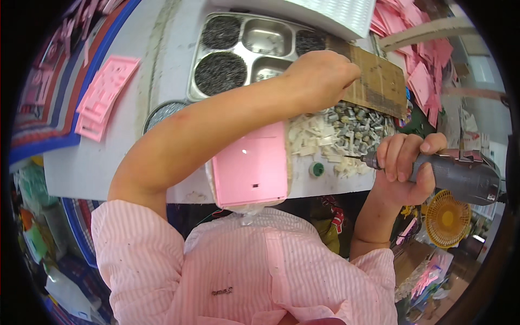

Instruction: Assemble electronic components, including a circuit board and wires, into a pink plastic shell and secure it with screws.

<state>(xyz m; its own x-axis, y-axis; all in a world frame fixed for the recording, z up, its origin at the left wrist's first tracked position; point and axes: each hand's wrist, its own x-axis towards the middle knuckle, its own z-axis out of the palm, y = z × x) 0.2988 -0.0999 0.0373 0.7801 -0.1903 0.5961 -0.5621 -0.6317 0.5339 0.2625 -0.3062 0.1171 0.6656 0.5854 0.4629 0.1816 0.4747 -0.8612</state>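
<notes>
My right hand (405, 168) is wrapped round a grey electric screwdriver (460, 176), whose thin bit points left over the table edge. My left arm reaches across to the right. At its end my left hand (319, 81) is closed above a piece of brown cardboard (374, 81), beside a steel compartment tray (195, 59). Whatever its fingers hold, if anything, is hidden. Dark small screws (219, 73) fill some of the tray's compartments. Below my left forearm a flat pink plastic panel (252, 168) lies at the table's near edge, partly covered by the arm.
White plastic pieces (311, 135) and small metal parts (360, 130) are heaped right of the panel, near a small green pot (317, 169). A round dish (168, 110) sits left of the tray. Pink panels (108, 92) lie at left; more pink pieces (422, 81) are piled far right.
</notes>
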